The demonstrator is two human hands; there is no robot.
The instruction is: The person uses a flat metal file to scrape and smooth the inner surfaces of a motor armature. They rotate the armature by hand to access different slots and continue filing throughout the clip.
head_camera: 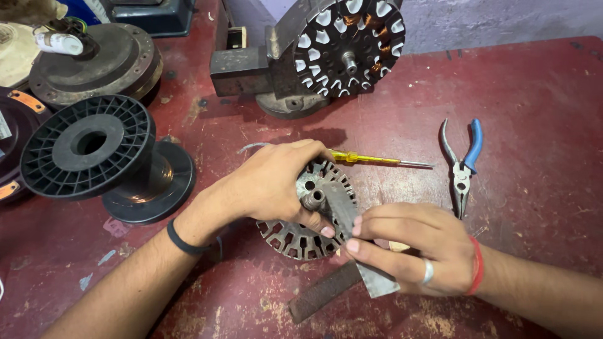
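Both forearms reach in, left hand (270,182) curled with fingers closed, right hand (408,248) pinching.

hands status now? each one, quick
Left hand: closed on the slotted stator core, gripping it over the top.
Right hand: closed, pinching a grey strip against the core.

Both forearms are bare, with no sleeves. The left hand (270,182) wears 1 black band at the wrist; the right hand (414,248) wears 1 silver ring and 1 red wrist thread.
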